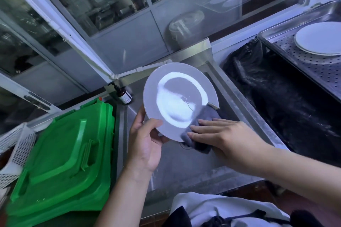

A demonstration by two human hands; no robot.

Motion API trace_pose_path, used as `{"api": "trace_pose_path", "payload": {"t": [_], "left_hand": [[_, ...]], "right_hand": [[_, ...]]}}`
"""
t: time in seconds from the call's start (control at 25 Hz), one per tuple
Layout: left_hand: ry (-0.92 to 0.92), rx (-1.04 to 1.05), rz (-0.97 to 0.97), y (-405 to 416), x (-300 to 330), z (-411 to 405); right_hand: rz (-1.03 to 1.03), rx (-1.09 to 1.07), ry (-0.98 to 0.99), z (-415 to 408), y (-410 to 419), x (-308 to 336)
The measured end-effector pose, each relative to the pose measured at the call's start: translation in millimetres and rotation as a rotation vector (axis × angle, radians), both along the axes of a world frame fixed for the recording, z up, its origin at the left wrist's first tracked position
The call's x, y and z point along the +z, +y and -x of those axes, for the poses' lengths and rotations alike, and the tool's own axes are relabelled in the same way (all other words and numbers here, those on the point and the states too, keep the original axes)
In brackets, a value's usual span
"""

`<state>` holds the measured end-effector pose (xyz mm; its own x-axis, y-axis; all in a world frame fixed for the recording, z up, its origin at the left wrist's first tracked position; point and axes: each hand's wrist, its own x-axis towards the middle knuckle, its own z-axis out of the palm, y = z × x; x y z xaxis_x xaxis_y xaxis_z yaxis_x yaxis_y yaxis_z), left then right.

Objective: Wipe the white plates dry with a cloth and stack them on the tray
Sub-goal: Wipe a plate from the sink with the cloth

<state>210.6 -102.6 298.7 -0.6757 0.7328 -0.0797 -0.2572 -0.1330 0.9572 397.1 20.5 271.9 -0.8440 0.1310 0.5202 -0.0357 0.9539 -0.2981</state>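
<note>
Now my left hand grips the white plate at its seven o'clock rim. My right hand, fingers straight, presses the grey cloth at five o'clock.

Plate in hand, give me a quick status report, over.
Left hand grips plate by its rim. Right hand presses grey cloth flat on it. Tray holds plates already. Nothing in the way.

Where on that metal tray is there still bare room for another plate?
The perforated tray is bare in front of and left of the plates stacked at its far end. The sink below the held plate also looks clear. The left side is crowded by the green bin.
</note>
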Motion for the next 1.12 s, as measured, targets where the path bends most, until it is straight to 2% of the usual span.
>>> {"api": "trace_pose_path", "payload": {"t": [0.08,0.2,0.28,0.32,0.36,0.48,0.52,0.6,0.68,0.84,1.12], "left_hand": [[0.013,0.008,0.013,-2,0,1],[0.017,0.013,0.043,-8,0,5],[0.012,0.006,0.070,-13,-2,5],[0.005,0.003,0.080,-14,-2,3],[-0.002,-0.002,0.087,-15,-3,0],[-0.004,-0.032,0.081,-12,2,-11],[0.000,-0.038,0.069,-10,5,-15],[0.012,-0.047,0.034,-6,13,-19],[0.020,-0.050,0.001,-7,21,-19],[0.040,-0.014,-0.029,-19,27,-16],[0.045,0.032,-0.034,-22,16,-20]], "right_hand": [[0.040,-0.052,-0.076,-7,19,-5],[0.428,-0.166,-0.299,-18,59,-11],[0.767,-0.188,-0.171,-21,84,-20],[0.866,-0.226,-0.068,-18,90,-20],[0.855,-0.294,0.047,-12,93,-14],[0.499,-0.384,0.361,22,87,21],[0.396,-0.341,0.392,36,84,33],[0.307,-0.241,0.328,64,75,48],[0.374,-0.208,0.227,85,60,53],[0.538,-0.102,0.237,98,47,48],[0.672,0.146,0.158,73,17,13]]}}
